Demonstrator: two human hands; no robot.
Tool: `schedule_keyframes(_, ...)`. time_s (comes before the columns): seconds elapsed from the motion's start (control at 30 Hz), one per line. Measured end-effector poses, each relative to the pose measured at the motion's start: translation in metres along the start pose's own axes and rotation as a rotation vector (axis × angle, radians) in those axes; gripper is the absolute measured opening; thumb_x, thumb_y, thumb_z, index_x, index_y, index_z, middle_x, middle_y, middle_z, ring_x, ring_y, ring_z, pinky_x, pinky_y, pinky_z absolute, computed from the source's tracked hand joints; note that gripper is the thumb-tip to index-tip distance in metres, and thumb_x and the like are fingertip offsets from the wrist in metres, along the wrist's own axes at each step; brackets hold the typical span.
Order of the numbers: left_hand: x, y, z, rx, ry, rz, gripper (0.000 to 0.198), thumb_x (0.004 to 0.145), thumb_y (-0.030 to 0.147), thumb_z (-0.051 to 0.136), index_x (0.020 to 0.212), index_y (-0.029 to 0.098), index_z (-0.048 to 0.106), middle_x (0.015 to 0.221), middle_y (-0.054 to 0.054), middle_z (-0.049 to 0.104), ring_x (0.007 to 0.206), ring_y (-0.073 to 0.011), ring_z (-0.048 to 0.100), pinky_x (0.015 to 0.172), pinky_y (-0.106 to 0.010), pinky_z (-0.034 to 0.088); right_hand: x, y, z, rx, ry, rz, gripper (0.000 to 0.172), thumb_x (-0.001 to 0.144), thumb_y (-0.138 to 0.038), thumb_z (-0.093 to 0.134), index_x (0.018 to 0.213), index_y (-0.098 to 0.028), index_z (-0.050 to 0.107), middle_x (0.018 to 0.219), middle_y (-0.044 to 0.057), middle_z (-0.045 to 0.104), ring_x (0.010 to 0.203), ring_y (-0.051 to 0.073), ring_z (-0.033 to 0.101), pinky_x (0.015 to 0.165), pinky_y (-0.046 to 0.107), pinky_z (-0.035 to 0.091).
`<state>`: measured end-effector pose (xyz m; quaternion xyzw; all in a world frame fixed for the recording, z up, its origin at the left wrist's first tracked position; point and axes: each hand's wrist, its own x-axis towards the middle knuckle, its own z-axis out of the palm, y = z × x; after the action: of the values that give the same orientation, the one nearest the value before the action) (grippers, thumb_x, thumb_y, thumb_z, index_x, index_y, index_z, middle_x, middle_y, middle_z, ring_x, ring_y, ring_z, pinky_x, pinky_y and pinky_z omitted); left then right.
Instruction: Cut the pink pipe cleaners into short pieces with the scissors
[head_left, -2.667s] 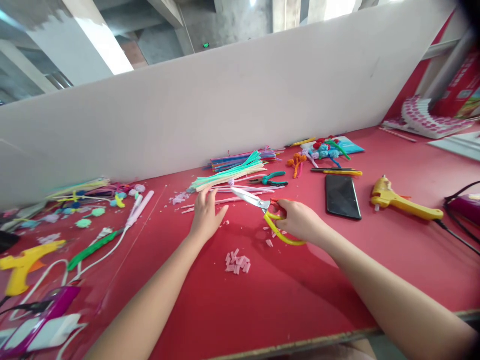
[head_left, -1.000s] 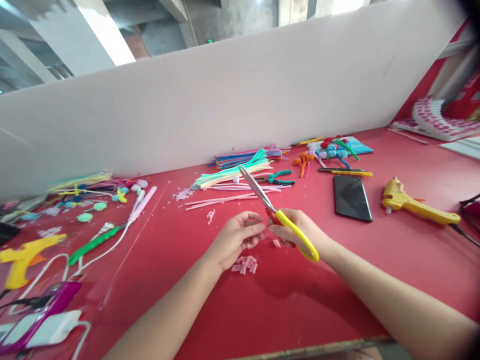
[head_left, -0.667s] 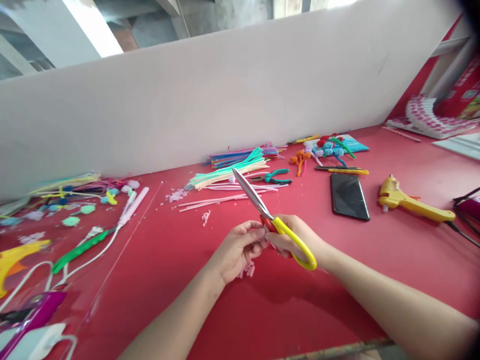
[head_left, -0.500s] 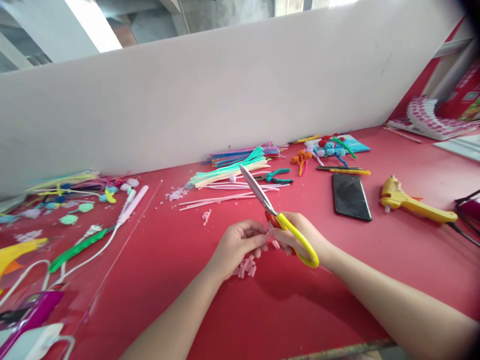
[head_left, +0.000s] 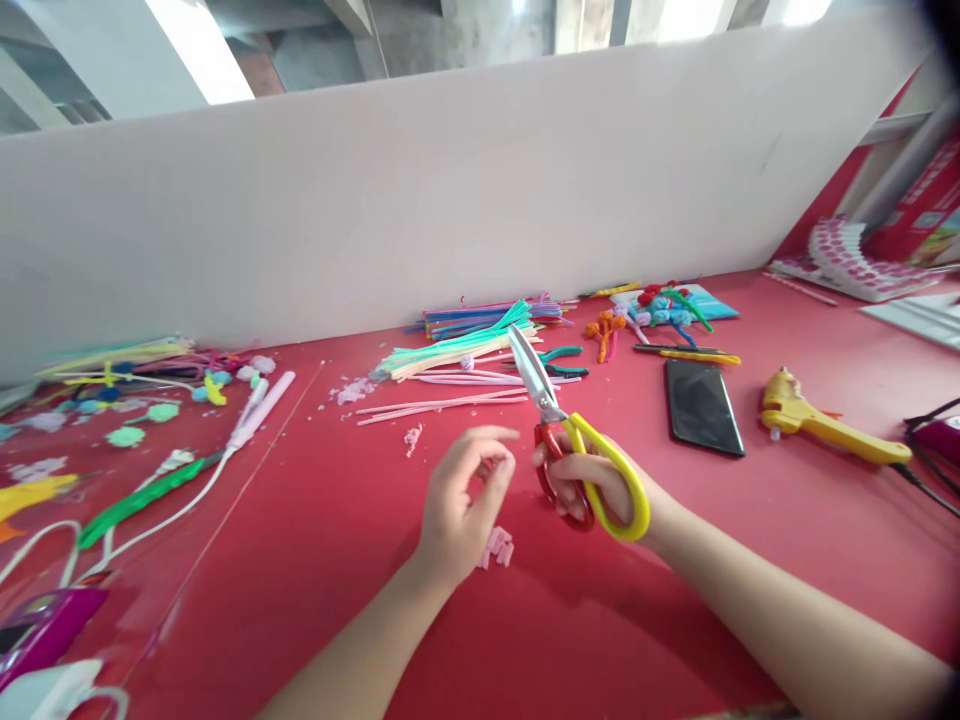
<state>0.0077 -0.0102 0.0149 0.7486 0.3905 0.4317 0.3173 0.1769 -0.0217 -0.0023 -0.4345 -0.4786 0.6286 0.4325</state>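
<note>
My right hand (head_left: pixel 592 485) is wrapped around the handles of a pair of scissors (head_left: pixel 551 405), one yellow and one red, with the metal blades pointing up and away. To the left is my left hand (head_left: pixel 469 490), its index finger stretched out while the thumb presses against another fingertip; whatever may be between them is too small to make out. Beneath it, partly covered, lies a small pile of short pink cut pieces (head_left: pixel 496 548) on the red table (head_left: pixel 570 640).
Beyond my hands lie pink pipe cleaners (head_left: pixel 442 404), bundled coloured ones (head_left: pixel 457 345) and teal pliers (head_left: pixel 562 362). Rightward are a black phone (head_left: pixel 703 407) and a yellow glue gun (head_left: pixel 825 420). A pink curling-iron-like tool (head_left: pixel 259 412) with a white cord lies left. A white partition (head_left: pixel 450 200) stands behind.
My hands have moved apart. The scissors have turned more upright and shifted right, and both handles now show. My left hand has drawn back slightly left, with its index finger lifted.
</note>
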Motion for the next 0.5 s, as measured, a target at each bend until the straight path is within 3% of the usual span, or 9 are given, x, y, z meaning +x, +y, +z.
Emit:
schedule_keyframes(0.13,-0.005,0.002,0.0,0.093,-0.228,0.185,0.011,0.077,0.016,0.044,0.08,0.019,0.054,0.105,-0.009,0.058,0.084,-0.0149,0.056,0.071,-0.026,0.043,0.002,0.004,-0.001,0.157,-0.103,0.03,0.007,0.063,-0.016,0.044,0.067,-0.016,0.049,0.048,-0.004,0.046,0.042,0.01,0.046,0.041,0.022,0.035)
schedule_keyframes(0.23,-0.002,-0.003,-0.002,0.153,-0.242,0.27,0.013,0.076,0.014,0.045,0.082,0.02,0.054,0.102,-0.007,0.06,0.093,-0.016,0.055,0.078,-0.027,0.042,0.002,0.0,-0.001,0.226,-0.208,-0.014,0.007,0.062,-0.012,0.044,0.063,-0.016,0.049,0.05,-0.003,0.048,0.047,0.01,0.048,0.045,0.023,0.037)
schedule_keyframes(0.3,0.003,-0.008,-0.006,0.21,-0.152,0.228,0.012,0.077,0.016,0.045,0.082,0.021,0.055,0.1,-0.006,0.061,0.087,-0.0152,0.056,0.076,-0.027,0.042,0.002,-0.003,-0.002,0.25,-0.252,-0.015,0.009,0.062,-0.011,0.043,0.065,-0.015,0.051,0.048,-0.003,0.046,0.045,0.009,0.046,0.05,0.026,0.04)
schedule_keyframes(0.43,0.016,-0.019,-0.015,0.206,0.194,-0.035,0.011,0.075,0.026,0.048,0.075,0.019,0.056,0.097,-0.007,0.059,0.08,-0.0152,0.054,0.068,-0.026,0.043,0.002,-0.004,-0.003,0.247,-0.265,-0.01,0.032,0.063,-0.015,0.044,0.094,-0.016,0.052,0.047,-0.006,0.044,0.04,0.008,0.039,0.049,0.028,0.042)
schedule_keyframes(0.5,0.02,-0.023,-0.016,0.077,0.224,-0.141,0.011,0.073,0.028,0.052,0.072,0.018,0.057,0.081,-0.004,0.059,0.071,-0.0132,0.054,0.065,-0.024,0.042,0.001,-0.003,-0.003,0.168,-0.206,-0.035,0.026,0.068,-0.021,0.045,0.093,-0.017,0.05,0.046,-0.007,0.042,0.038,0.008,0.038,0.049,0.028,0.041)
